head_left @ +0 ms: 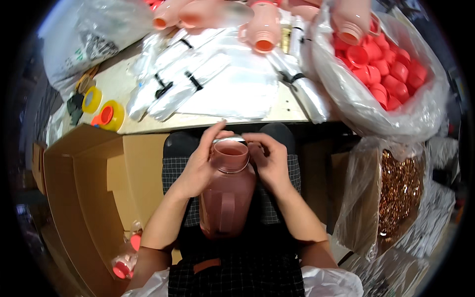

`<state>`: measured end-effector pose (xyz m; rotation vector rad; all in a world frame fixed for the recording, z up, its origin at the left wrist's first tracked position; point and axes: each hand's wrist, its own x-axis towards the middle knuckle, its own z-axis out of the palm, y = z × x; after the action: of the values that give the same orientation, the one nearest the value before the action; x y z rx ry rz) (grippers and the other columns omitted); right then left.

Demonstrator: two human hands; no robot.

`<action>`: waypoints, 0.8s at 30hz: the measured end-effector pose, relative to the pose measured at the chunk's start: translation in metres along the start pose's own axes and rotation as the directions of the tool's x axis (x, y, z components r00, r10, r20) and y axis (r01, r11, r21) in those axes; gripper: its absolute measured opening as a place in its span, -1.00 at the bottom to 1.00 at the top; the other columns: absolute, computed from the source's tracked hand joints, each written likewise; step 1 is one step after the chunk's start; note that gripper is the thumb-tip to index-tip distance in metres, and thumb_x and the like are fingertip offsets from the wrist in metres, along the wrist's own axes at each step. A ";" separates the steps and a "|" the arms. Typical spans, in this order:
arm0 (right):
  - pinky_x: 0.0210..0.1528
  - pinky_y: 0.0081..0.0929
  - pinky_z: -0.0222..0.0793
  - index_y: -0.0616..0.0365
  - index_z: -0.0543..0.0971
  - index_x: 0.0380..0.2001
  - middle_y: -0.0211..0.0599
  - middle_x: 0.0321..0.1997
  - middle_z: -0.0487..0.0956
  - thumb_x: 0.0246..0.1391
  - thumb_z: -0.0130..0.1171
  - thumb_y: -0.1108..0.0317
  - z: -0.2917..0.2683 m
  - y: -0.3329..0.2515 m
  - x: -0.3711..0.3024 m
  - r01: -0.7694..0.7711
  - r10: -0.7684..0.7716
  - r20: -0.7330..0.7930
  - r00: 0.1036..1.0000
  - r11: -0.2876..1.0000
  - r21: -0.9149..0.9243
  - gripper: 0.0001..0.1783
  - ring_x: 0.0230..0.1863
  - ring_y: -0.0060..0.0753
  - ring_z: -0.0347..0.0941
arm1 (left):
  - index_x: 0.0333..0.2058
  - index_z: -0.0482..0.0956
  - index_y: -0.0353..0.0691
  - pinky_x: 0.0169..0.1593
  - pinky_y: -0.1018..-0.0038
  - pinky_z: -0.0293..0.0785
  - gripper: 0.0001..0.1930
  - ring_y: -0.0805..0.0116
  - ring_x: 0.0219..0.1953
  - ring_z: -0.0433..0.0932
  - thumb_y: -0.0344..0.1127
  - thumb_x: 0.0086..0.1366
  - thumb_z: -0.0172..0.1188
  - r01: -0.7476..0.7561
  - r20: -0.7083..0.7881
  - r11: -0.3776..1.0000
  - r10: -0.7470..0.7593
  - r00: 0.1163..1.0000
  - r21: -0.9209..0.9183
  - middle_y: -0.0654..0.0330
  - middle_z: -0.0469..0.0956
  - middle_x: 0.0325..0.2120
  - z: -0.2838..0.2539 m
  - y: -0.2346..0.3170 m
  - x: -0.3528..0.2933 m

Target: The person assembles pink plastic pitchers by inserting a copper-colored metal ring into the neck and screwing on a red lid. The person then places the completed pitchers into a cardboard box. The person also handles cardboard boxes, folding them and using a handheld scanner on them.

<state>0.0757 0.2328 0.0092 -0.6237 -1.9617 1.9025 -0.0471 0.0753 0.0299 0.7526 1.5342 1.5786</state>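
A translucent pink jug (223, 200) with a moulded handle stands tilted in my lap, its open mouth upward. A thin metal ring (232, 171) circles its neck, and a silvery strip shows behind the rim. Against the left side of the neck, my left hand (200, 166) is closed on the jug, fingers reaching past the rim. My right hand (269, 161) has its fingers curled at the neck's other side, where the metal ring runs up to them. The exact grip of the right fingertips is hidden in shadow.
Ahead, a table (195, 119) bears bundles of clear plastic bags (232, 89), tape rolls (111, 115) and more pink jugs (264, 29). To its right is a sack of red caps (381, 64). An open carton (91, 183) stands left; a box of copper-coloured metal pieces (401, 193) stands right.
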 end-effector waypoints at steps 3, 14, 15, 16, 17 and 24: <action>-0.17 -0.57 0.36 0.27 0.64 -0.12 -0.29 -0.29 0.52 0.25 0.05 0.49 0.024 0.017 -0.012 0.073 -0.081 -0.082 0.993 0.992 -0.101 -0.77 -0.28 -0.45 0.44 | 0.36 0.24 -0.21 0.33 0.33 0.30 -0.38 0.25 0.26 0.40 -0.17 0.42 0.18 -0.017 -0.011 0.997 0.016 1.000 -0.070 0.02 0.40 0.23 -0.014 -0.017 -0.013; 0.22 -0.43 0.36 0.24 0.30 0.04 -0.06 0.18 0.41 0.35 -0.01 0.47 0.049 0.018 -0.047 -0.002 0.001 0.001 1.000 0.882 0.470 -0.75 0.15 -0.43 0.40 | 0.28 0.27 -0.39 0.30 0.36 0.33 -0.45 0.28 0.22 0.44 -0.43 0.34 0.15 -0.082 -0.178 0.991 0.100 0.979 0.105 0.04 0.45 0.16 -0.004 -0.017 -0.049; 0.23 -0.43 0.35 0.24 0.30 0.04 -0.05 0.19 0.40 0.35 0.00 0.47 0.048 0.017 -0.048 -0.017 0.006 0.024 1.000 0.867 0.498 -0.75 0.16 -0.43 0.39 | 0.28 0.27 -0.39 0.30 0.35 0.32 -0.44 0.27 0.23 0.43 -0.45 0.34 0.15 -0.111 -0.153 0.972 0.144 0.978 0.205 0.04 0.45 0.16 -0.005 -0.017 -0.051; 0.22 -0.43 0.34 0.24 0.30 0.04 -0.07 0.17 0.41 0.34 0.00 0.47 0.048 0.015 -0.049 -0.036 0.026 0.027 0.999 0.868 0.495 -0.74 0.15 -0.44 0.39 | 0.28 0.27 -0.39 0.30 0.33 0.32 -0.45 0.26 0.23 0.43 -0.45 0.34 0.14 -0.085 -0.185 0.971 0.128 0.974 0.222 0.03 0.45 0.16 -0.004 -0.017 -0.054; 0.22 -0.44 0.34 0.24 0.29 0.03 -0.09 0.14 0.41 0.34 0.00 0.46 0.049 0.012 -0.049 -0.054 0.046 0.029 0.999 0.869 0.492 -0.74 0.14 -0.45 0.38 | 0.28 0.28 -0.40 0.31 0.32 0.32 -0.45 0.24 0.24 0.42 -0.46 0.33 0.13 -0.059 -0.216 0.970 0.111 0.970 0.238 0.03 0.44 0.16 -0.001 -0.016 -0.058; 0.00 -0.54 0.38 0.20 0.27 -0.12 -0.24 -0.12 0.41 0.08 -0.18 0.57 0.044 0.005 -0.032 -0.304 0.310 0.098 0.946 0.739 0.600 -0.74 -0.11 -0.50 0.37 | 0.22 0.37 -0.41 0.32 0.34 0.26 -0.55 0.22 0.20 0.44 -0.40 0.39 -0.08 0.045 -0.340 0.982 -0.105 0.934 -0.181 0.02 0.44 0.15 0.015 0.001 -0.058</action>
<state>0.0803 0.1780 0.0037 -0.7797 -1.1442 2.5486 -0.0042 0.0334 0.0383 0.3233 1.6249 1.8289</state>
